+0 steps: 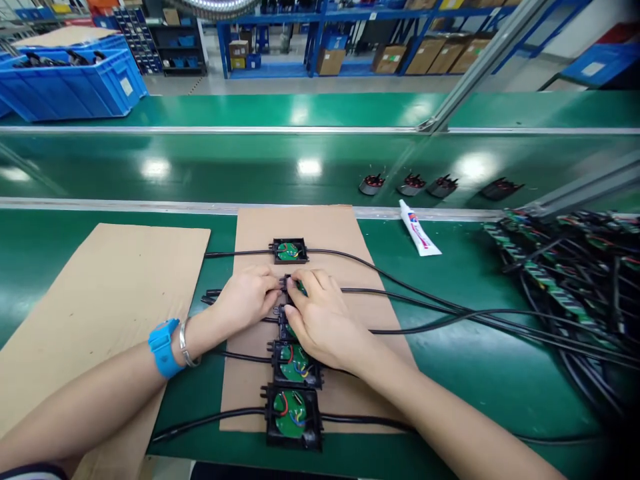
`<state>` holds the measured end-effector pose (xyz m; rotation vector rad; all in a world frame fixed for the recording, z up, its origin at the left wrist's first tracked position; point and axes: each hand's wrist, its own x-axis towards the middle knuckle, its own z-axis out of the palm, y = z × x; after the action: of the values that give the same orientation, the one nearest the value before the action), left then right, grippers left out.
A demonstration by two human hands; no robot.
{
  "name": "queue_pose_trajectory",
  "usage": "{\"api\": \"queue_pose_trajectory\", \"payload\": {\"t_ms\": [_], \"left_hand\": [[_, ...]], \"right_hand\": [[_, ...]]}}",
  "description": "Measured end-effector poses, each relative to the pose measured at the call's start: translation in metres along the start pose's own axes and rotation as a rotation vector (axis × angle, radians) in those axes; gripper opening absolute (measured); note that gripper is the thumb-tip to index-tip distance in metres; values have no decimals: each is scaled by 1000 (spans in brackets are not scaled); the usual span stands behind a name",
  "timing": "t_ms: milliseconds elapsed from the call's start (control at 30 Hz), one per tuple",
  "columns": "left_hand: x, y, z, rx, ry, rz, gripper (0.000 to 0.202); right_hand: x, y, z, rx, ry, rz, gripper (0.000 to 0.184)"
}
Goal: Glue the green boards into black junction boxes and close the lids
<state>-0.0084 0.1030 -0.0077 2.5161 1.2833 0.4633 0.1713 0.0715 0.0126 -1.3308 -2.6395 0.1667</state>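
Black plastic boxes with green circuit boards inside stand in a column on a cardboard sheet (250, 233), black cables leaving both sides. My left hand (247, 299) is closed, fingertips pinching the cable at the left end of the second box (301, 288) from the far end. My right hand (323, 313) lies over that box and grips it, thumb and fingers at its left edge, hiding most of it and part of the third box (286, 328). The farthest box (290, 251) is untouched. Nearer me are two open boxes (296, 365) (294, 419) with red, blue and yellow wires.
Another cardboard sheet (110, 300) lies at left. A white tube (419, 230) rests at the back right. Wired circuit boards (575, 267) are heaped at right, with cables trailing from the boxes. Several round metal parts (371, 185) stand on the conveyor-like green strip behind; a blue bin (75, 87) is beyond.
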Motion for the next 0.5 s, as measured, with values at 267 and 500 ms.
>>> {"api": "queue_pose_trajectory", "payload": {"t_ms": [267,500], "left_hand": [[1,-1,-3,1,-55,23,17],[-97,24,-45,-34,-218,10,74]], "right_hand": [[10,4,-4,-126,-40,-90,35],[-92,33,-24,207,-73,-65,66]]}}
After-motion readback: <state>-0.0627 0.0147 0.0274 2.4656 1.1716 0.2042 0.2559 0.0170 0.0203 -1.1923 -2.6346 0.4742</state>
